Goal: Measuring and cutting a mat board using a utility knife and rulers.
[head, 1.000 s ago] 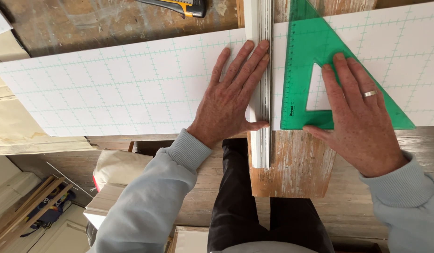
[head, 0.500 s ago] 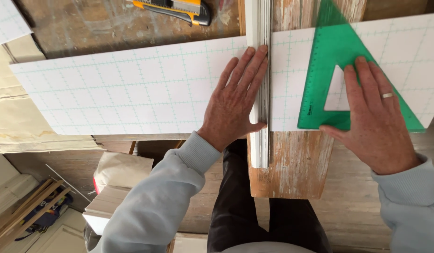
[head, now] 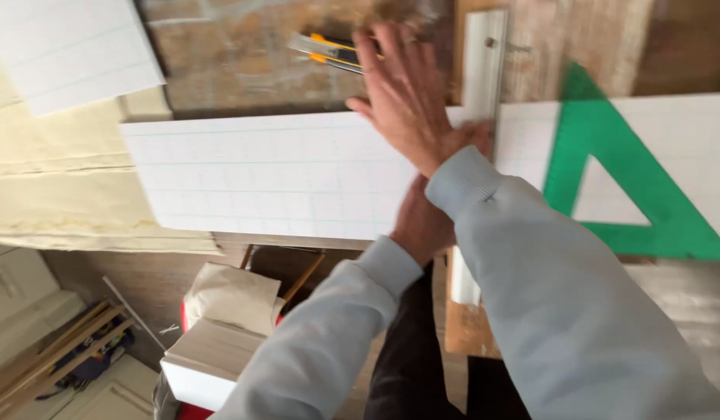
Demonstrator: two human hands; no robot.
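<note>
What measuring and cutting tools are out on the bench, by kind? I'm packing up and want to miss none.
Green set square: 1
Metal straightedge: 1
Yellow utility knife: 1, just under the fingers of the right hand
Total: 3

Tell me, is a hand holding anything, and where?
Nothing is gripped. The right hand reaches open toward the knife; the left hand presses the board.
</note>
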